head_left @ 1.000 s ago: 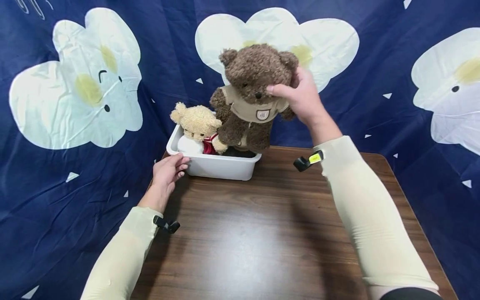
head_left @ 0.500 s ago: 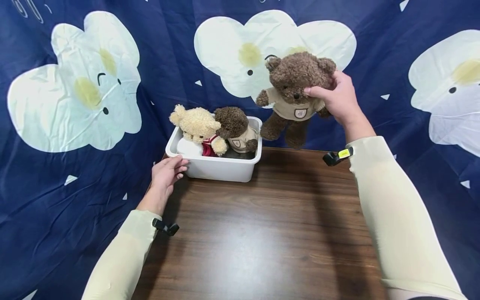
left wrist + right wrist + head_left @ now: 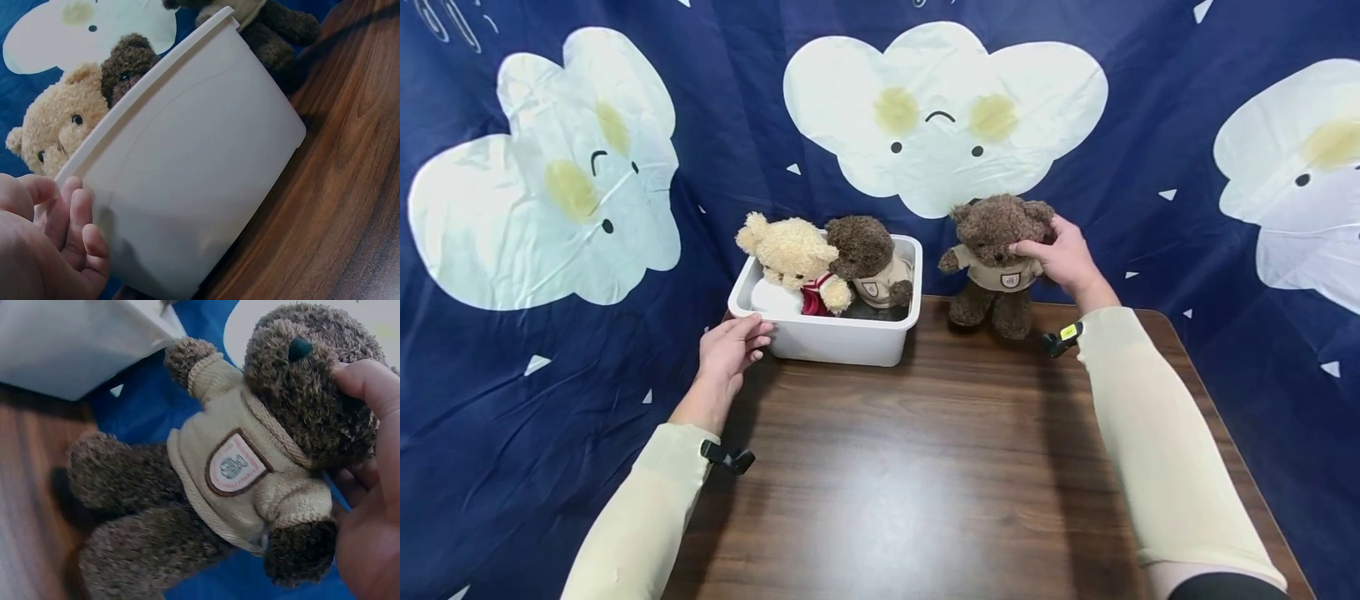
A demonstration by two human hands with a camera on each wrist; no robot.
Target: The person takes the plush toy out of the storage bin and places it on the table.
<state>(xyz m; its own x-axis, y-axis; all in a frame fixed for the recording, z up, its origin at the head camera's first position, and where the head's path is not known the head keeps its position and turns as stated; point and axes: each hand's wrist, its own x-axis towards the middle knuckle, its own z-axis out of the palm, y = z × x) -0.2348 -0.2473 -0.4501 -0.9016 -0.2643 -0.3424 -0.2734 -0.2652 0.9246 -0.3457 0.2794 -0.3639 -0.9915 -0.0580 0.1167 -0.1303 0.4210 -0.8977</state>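
Observation:
My right hand (image 3: 1065, 257) grips a brown teddy bear (image 3: 219, 456) by the side of its head, thumb across the face. The bear wears a beige sweater with a shield patch and is upright at the table's back, right of the white bin (image 3: 842, 337). Whether its feet bear weight on the tabletop, I cannot tell. At the bin's front left corner, my left hand (image 3: 730, 346) holds the rim, as the left wrist view shows from close by. Inside the bin sit a cream teddy bear (image 3: 793, 250) in red and a smaller-looking brown teddy bear (image 3: 861, 246) in beige.
A rounded white thing (image 3: 773, 297) lies in the bin before the cream bear. The wooden table (image 3: 880, 467) extends toward me. A dark blue curtain (image 3: 730, 108) with white clouds closes off the back and both sides.
My right hand has lifted the held brown bear out from over the bin, carried it right, and lowered it to the table's back. The left hand stays at the bin's corner.

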